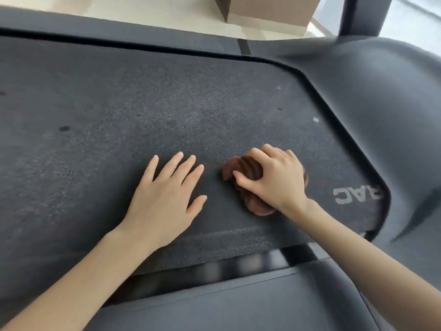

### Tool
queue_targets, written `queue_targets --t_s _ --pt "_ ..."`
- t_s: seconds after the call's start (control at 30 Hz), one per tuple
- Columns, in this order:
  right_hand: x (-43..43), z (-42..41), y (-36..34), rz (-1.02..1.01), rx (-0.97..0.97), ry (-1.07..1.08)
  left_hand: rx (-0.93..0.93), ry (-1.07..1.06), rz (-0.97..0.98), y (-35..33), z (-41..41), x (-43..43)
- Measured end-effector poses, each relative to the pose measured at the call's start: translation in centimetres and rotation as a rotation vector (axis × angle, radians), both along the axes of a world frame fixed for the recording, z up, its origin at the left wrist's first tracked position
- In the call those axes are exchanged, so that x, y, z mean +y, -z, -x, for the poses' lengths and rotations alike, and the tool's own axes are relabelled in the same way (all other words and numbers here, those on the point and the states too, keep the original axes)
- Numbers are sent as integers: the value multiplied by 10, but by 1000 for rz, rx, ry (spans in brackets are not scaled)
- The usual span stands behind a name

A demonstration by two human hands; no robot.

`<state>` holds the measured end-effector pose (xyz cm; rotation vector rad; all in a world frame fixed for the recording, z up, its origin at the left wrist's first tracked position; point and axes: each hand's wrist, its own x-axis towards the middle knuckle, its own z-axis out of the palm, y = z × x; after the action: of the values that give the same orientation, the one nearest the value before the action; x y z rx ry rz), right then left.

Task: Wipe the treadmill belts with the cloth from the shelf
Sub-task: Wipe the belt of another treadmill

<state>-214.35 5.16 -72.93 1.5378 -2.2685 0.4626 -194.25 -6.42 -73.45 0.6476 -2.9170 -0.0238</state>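
Observation:
A dark grey treadmill belt (pixel 143 111) fills most of the view, with small dark spots and pale specks on it. A bunched brown cloth (pixel 243 170) lies on the belt at the lower right. My right hand (pixel 274 177) grips the cloth from above, its thumb and fingers curled round it and pressing it onto the belt. Just left of the cloth my left hand (pixel 167 194) rests flat on the belt with straight, spread fingers, apart from the cloth. White letters (pixel 355 194) are printed on the belt at its right end.
The treadmill's dark plastic motor cover (pixel 381 103) curves round the belt's right end. A side rail (pixel 238 304) runs along the near edge and another along the far edge (pixel 95 27). Beyond are a pale floor, a cardboard box (pixel 269 13) and a dark upright post (pixel 365 15).

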Motion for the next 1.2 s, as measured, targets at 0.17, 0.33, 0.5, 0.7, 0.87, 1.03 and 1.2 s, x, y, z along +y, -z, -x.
queue_targets --t_s 0.17,0.33,0.5,0.7,0.87,1.03,1.2 --pt "-110 -5 0 20 10 -119 -58 -321 12 -12 -93 -40" --pt "-171 -17 -4 -33 -8 -142 -137 -574 -68 -4 -168 -30" --pt "-148 -37 -2 1 6 -187 -30 -623 -142 6 -175 -16" --pt "-56 -112 2 50 -36 -487 -29 -620 -154 10 -174 -18" --pt "-20 -147 2 -14 -64 -648 -31 -613 -161 10 -173 -18" --pt "-63 -149 4 -24 -38 -650 -44 -604 -152 11 -172 -19" --pt "-158 -154 10 26 -1 -449 -87 -585 -118 12 -171 -18"
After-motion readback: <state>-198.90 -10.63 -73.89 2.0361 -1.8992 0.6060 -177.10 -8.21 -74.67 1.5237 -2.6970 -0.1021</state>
